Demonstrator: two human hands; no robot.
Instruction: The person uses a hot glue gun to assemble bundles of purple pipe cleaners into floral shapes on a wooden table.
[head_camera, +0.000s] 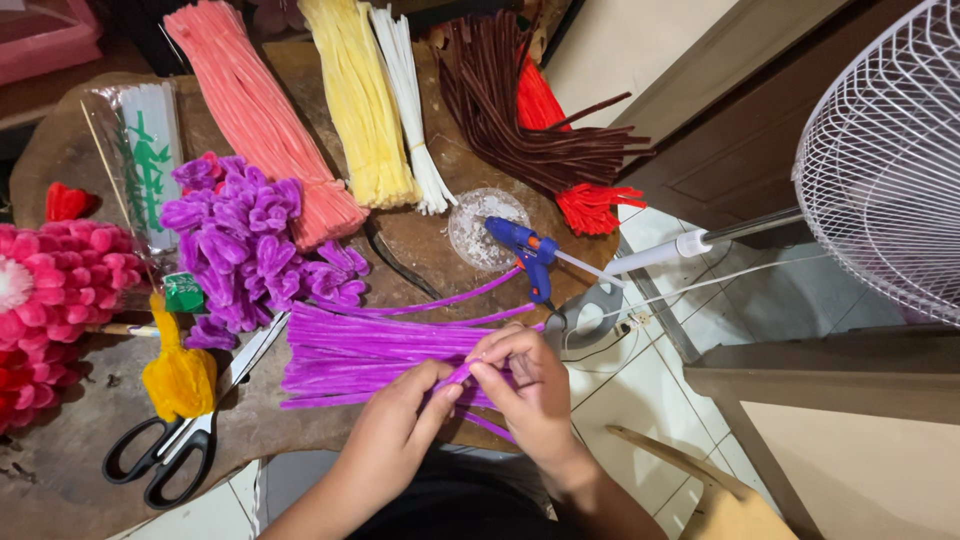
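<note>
Two hands meet at the near edge of the table (70, 150). Left hand (395, 430) pinches a purple stem (462, 374) between thumb and forefinger. Right hand (530, 385) closes its fingertips on the same stem from above, the two hands touching. The stem lies over the near end of a flat purple bundle (370, 350), which spreads leftward from the hands.

Just beyond the right hand, a blue glue gun (525, 250) rests with its nozzle on a clear round lid (478, 228); grey pliers (585, 310) lie beside it at the table edge. Left of the bundle, black-handled scissors (185, 430) lie open-bladed, touching a yellow tuft (178, 375). Above that sits a heap of purple loops (245, 245).

Along the far side, bundles lie fanned: pink (260, 110), yellow (360, 100), white (410, 110), brown (520, 110), red (580, 190). At the far left, pink and red flowers (50, 300) cover the table edge, with a clear packet (140, 160) behind them.

Off the table to the right stands a white fan (890, 150) over the tiled floor (640, 400).
</note>
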